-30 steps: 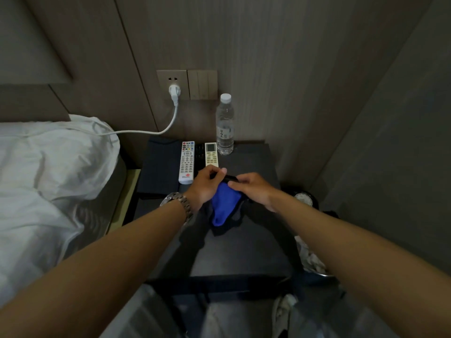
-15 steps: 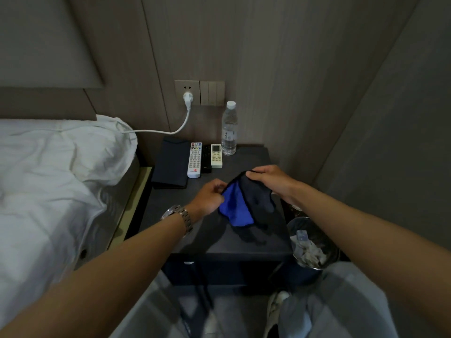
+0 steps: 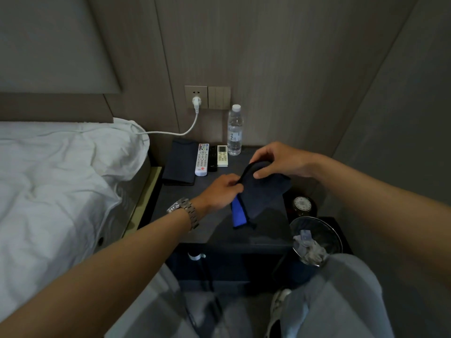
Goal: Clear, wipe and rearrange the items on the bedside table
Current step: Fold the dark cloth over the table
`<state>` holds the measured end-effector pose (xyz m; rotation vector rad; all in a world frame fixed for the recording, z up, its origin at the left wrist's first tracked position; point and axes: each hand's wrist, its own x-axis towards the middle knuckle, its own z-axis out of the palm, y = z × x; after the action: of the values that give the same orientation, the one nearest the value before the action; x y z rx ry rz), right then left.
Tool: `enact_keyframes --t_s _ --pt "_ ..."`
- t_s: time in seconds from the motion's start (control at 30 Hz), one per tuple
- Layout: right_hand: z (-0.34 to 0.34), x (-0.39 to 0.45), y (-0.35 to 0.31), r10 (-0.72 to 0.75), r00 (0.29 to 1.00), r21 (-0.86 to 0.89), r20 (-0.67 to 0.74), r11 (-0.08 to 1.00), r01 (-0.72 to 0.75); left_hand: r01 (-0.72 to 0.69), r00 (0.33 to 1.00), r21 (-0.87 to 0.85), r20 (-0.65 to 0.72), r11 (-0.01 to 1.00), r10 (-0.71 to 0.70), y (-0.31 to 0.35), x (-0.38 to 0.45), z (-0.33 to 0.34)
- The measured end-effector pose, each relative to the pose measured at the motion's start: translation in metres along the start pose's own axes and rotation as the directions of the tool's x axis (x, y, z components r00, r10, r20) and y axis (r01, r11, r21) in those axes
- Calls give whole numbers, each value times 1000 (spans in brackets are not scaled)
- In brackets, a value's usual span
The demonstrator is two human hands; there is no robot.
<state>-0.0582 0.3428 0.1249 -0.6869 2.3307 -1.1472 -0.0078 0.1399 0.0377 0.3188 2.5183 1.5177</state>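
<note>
Both hands hold a dark grey and blue cloth up over the right half of the dark bedside table. My left hand pinches its left edge, and my right hand grips its top edge. A blue strip of the cloth hangs down at the lower left. At the back of the table lie a dark folder, a white remote, a black remote and a small cream remote. A clear water bottle stands upright against the wall.
A bed with white bedding lies to the left. A white cable runs from the wall socket to the bed. A wire bin with crumpled tissues stands right of the table, behind it a round dark object. My knee is below.
The cloth has been turned, so more dark grey and less blue shows. My right hand rose and moved right with its edge. The view pulled back from the table.
</note>
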Motion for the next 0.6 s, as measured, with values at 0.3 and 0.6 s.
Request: enact_keyframes --t_s 0.3,0.6 --pt "-17 -7 8 14 1000 -268 19 963 -8 29 995 -90 97 995 -20 13 -8 -4" --pt "-10 -16 18 2 1000 -210 1 978 -2 -171 981 161 117 972 153 -3 -9 -9"
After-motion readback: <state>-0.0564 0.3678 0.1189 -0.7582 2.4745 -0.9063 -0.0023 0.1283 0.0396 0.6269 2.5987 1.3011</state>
